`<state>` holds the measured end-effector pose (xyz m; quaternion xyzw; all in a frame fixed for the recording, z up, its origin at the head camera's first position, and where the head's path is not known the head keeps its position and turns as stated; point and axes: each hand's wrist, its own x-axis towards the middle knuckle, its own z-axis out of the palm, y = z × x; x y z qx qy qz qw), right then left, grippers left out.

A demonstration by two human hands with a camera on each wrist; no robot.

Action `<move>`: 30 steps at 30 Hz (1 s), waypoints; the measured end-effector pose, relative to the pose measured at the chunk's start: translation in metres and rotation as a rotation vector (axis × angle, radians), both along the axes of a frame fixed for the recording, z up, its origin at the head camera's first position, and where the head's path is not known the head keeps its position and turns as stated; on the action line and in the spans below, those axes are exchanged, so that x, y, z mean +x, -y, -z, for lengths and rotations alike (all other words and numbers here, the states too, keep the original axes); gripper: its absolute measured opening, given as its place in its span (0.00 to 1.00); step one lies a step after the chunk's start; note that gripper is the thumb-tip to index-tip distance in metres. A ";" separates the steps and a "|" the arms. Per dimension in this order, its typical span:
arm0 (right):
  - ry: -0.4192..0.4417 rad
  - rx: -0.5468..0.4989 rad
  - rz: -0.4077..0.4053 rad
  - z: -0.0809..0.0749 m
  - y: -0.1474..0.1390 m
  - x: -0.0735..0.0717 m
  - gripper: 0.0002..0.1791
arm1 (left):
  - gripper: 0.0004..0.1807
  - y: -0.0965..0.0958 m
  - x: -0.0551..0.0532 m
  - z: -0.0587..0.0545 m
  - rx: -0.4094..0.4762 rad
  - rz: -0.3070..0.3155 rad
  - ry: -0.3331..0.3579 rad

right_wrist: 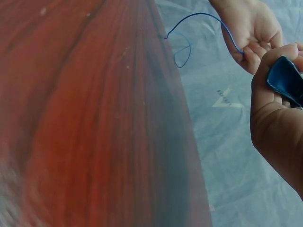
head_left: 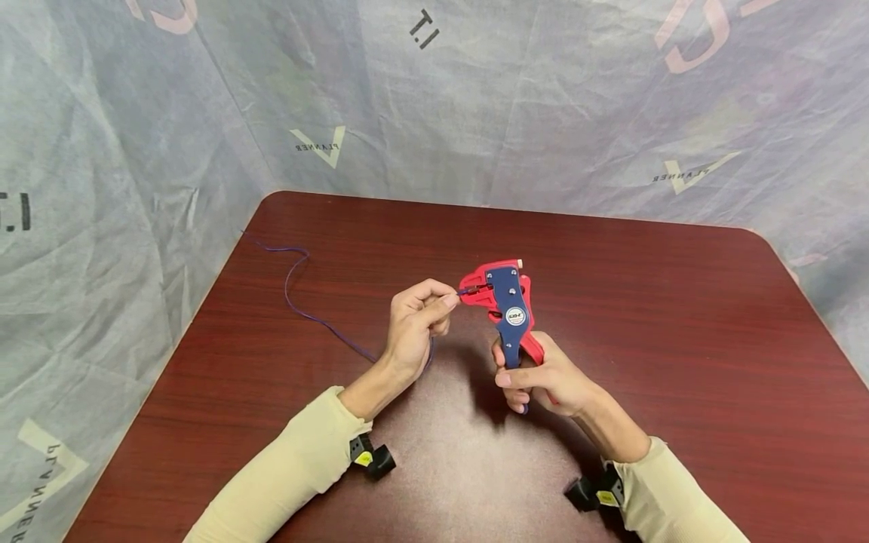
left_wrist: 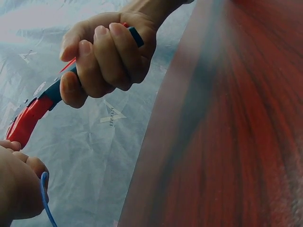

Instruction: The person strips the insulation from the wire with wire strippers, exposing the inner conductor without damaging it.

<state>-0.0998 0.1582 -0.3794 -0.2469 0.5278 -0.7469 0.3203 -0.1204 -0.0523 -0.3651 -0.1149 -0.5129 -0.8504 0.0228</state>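
Observation:
My right hand (head_left: 546,377) grips the handles of a red and blue wire stripper (head_left: 511,302), held up over the table with its red nose toward the left. Between thumb and forefinger, my left hand (head_left: 416,320) pinches a thin blue wire (head_left: 295,298) close to its end. That end runs into the slot of the stripper's nose. From the left hand the wire drops behind the wrist and trails across the table to the far left edge. In the left wrist view, the right hand's fingers (left_wrist: 109,56) wrap round the handles. The right wrist view shows the wire (right_wrist: 203,14) looping from the left palm.
A dark red wood-grain table (head_left: 645,339) with rounded far corners lies beneath both hands. Grey printed sheeting (head_left: 441,113) hangs behind it and along the left side. A small black camera (head_left: 372,456) sits on the left wrist, another (head_left: 592,492) on the right.

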 end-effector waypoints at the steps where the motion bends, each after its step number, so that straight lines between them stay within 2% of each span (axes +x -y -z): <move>1: 0.002 -0.003 -0.002 0.000 0.000 0.000 0.09 | 0.19 0.000 0.000 0.000 0.000 0.001 0.002; 15: 0.029 -0.021 -0.019 0.003 -0.003 -0.001 0.09 | 0.19 0.001 -0.002 0.003 -0.003 0.020 0.003; 30: 0.037 0.010 -0.009 0.002 -0.006 -0.001 0.08 | 0.19 0.003 -0.001 0.003 0.006 0.037 0.015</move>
